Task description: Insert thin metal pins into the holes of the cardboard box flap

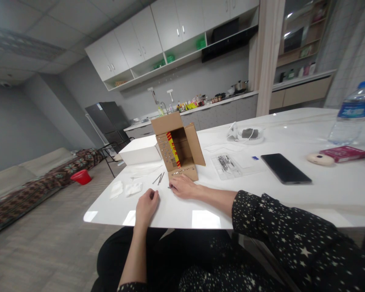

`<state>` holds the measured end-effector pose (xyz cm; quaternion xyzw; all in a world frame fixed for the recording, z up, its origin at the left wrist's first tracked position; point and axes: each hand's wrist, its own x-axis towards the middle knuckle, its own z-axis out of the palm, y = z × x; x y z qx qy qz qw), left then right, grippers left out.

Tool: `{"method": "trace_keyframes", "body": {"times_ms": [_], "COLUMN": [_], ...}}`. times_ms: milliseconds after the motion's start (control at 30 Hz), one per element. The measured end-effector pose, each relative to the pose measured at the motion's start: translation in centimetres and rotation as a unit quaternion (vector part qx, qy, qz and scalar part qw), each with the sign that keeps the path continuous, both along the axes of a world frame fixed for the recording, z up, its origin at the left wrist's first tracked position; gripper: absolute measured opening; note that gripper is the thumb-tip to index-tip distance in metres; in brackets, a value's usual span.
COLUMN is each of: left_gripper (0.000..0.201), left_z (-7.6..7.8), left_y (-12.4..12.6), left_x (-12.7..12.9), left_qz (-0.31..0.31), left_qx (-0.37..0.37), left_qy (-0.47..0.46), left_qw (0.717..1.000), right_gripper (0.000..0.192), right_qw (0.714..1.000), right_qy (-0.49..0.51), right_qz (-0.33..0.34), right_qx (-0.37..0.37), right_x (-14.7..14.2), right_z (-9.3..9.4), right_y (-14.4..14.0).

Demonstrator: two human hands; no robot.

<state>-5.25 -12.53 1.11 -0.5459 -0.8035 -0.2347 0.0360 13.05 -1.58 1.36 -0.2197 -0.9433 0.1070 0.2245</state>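
An opened cardboard box [195,149] stands on the table with its flaps spread. Yellow and red tape runs down one flap, and rows of small round shiny dots cover that side. My right hand [182,186] rests at the box's lower front flap, fingers bent and pinching a tiny dark thing too small to name. Left of it, my left hand [147,203] lies on the tabletop with the fingers curled in; whatever it may hold is hidden. A few thin metal tools, perhaps tweezers [160,178], lie just beyond the left hand.
White tissues [133,189] and a white box [141,150] are on the left. To the right lie a clear plastic case [227,166] with small pieces, a black phone [285,168], a white cabled device [251,134], a pink box [343,153] and a water bottle [353,113].
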Motion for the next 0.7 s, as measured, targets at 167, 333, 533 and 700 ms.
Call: {"method": "trace_keyframes", "body": {"times_ms": [167, 333, 533, 700], "left_gripper": [0.029, 0.029, 0.029, 0.029], "left_z": [0.0, 0.05, -0.05, -0.04], "left_y": [0.07, 0.02, 0.06, -0.2], "left_x": [0.04, 0.05, -0.04, -0.1], "left_qz": [0.002, 0.005, -0.006, 0.0], "left_qx": [0.001, 0.002, 0.003, 0.004], "left_qy": [0.0, 0.0, -0.003, -0.012], "left_qw": [1.0, 1.0, 1.0, 1.0], "right_gripper": [0.016, 0.016, 0.016, 0.015], "right_qw": [1.0, 1.0, 1.0, 1.0], "right_qy": [0.004, 0.006, 0.005, 0.001], "right_qz": [0.003, 0.004, 0.005, 0.002], "right_qx": [0.004, 0.006, 0.01, 0.013], "right_x": [-0.08, -0.04, -0.06, -0.15], "right_z": [-0.21, -0.24, -0.35, -0.22], "right_y": [0.17, 0.19, 0.21, 0.02]}}
